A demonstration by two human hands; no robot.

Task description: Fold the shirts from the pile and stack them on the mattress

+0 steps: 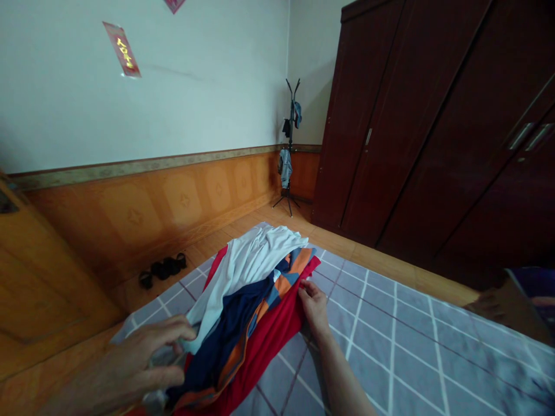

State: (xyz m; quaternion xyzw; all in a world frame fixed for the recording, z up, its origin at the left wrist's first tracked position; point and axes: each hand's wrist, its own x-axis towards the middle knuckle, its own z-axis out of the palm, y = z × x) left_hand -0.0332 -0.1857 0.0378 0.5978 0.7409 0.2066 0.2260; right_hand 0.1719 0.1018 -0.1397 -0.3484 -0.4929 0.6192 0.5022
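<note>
Door (52,289) in yellowy-orange wood takes up the far left, or at least it looks like a door. Next along is a red paper strip (122,51) with gold characters, stuck slightly crooked on the pale wall (208,104). Below it, some dark shoes (162,268) sit on the floor by the orange panelling (186,196).

Then you get the left hand (156,352), down at the near end of the clothes, thumb and fingers curved with a fair gap between them. Bit of pale fabric in there, but honestly can't tell if it's gripped or just touched.

The clothes lie lengthwise on a grey checked bedsheet (381,329), all bunched up: pale garment (251,254) on the left, navy, orange and grey-blue garment (247,306) in the middle, red garment (277,341) along the right. More red peeks out left of the pale one.

Behind them in the corner stands a black coat rack (291,138) with a cap (297,115) and some denim-looking stuff (285,167) hanging on it. Right hand (315,303) has its fingertips pinched together on the far edge of the red garment. Further right, big dark wardrobe (411,127), then a cardboard box (511,306), partly cut off.
</note>
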